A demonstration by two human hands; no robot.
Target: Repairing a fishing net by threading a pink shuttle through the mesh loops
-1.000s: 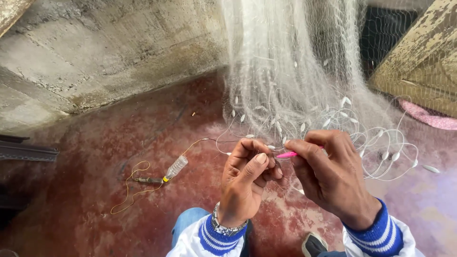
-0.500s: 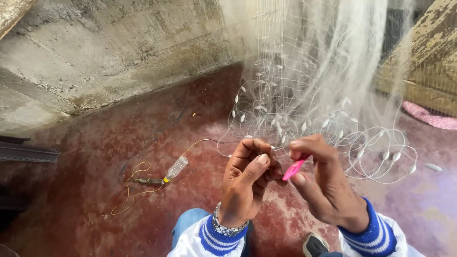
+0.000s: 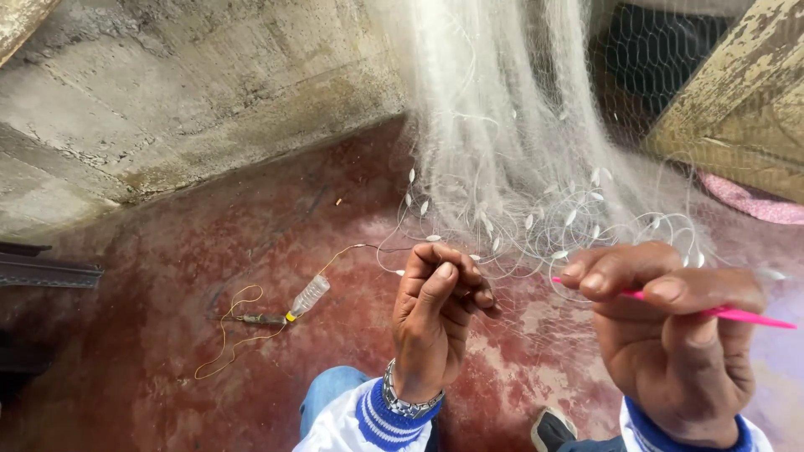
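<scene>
The left hand [image 3: 435,322] is held up, fingers curled, pinching the thin white fishing net [image 3: 511,151]. The right hand [image 3: 670,335] grips a thin pink plastic needle [image 3: 737,314] between thumb and fingers.

Both arms wear white sleeves that end in ribbed knit cuffs, blue with white stripes running round them. The left sleeve's cuff [image 3: 381,418] shows two broad blue bands parted by a thin white line; the right sleeve's cuff [image 3: 682,435], at about five o'clock in the view, is mostly blue with white cloth either side. A silver metal-link wristwatch band [image 3: 402,400] circles the left wrist just above the cuff. Below the left hand [image 3: 435,322] shows a knee in blue jeans [image 3: 331,393], and between the cuffs a dark shoe [image 3: 553,428] with a pale sole edge. The right hand [image 3: 670,335] is bare, without rings.
</scene>
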